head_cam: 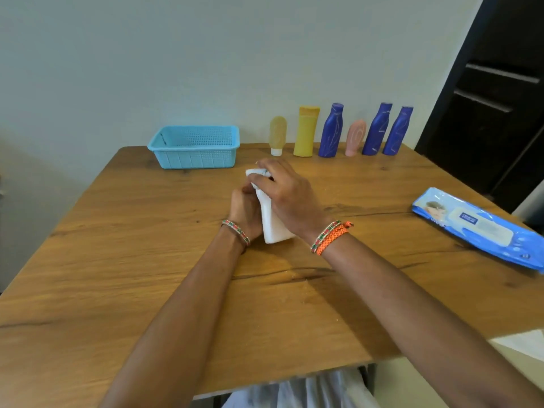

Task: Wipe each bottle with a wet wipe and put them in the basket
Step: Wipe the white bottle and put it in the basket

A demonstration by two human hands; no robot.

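1. Our left hand grips the white bottle over the worktop — fingers curled round it.
2. Our right hand presses a wet wipe around its top.
3. The blue basket sits behind, near six standing bottles.

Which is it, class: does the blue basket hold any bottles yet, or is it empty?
Empty, as far as shows: through the blue basket only its perforated walls appear, no bottle.

white bottle: upper part hidden under right hand
wipes pack: right end cut off by frame edge; label print unreadable
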